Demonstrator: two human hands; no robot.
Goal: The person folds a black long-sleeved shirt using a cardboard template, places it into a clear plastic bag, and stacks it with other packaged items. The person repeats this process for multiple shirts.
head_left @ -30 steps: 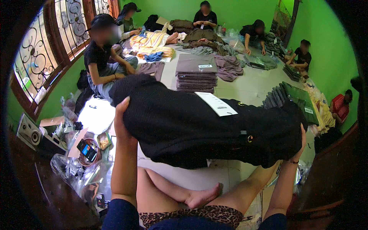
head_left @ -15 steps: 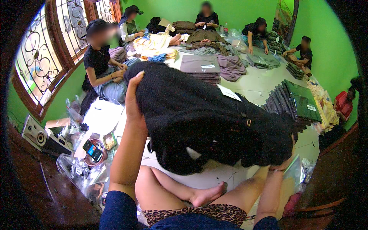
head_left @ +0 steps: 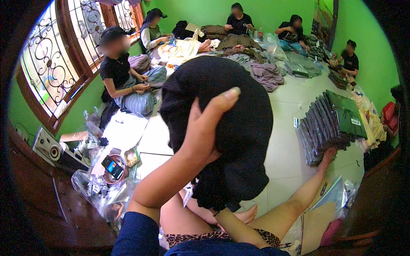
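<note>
Black garment (head_left: pixel 247 136) bunched mid-view, lifted above the floor (head_left: pixel 290 115). Left hand (head_left: pixel 204 126) at its 8 o'clock, fingers gripping cloth; right hand hidden near 6, grip unclear. Probably soft, limp, lightish — best supported both ends.

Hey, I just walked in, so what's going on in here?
A person seated on the floor holds up a bunched black cloth garment, gripping it with the left hand. The right hand is hidden by the garment, and a white paper tag hangs below. To the right, a leaning row of dark folded garments in clear plastic rests on the pale tiled floor. Other people sit around the room.
</note>
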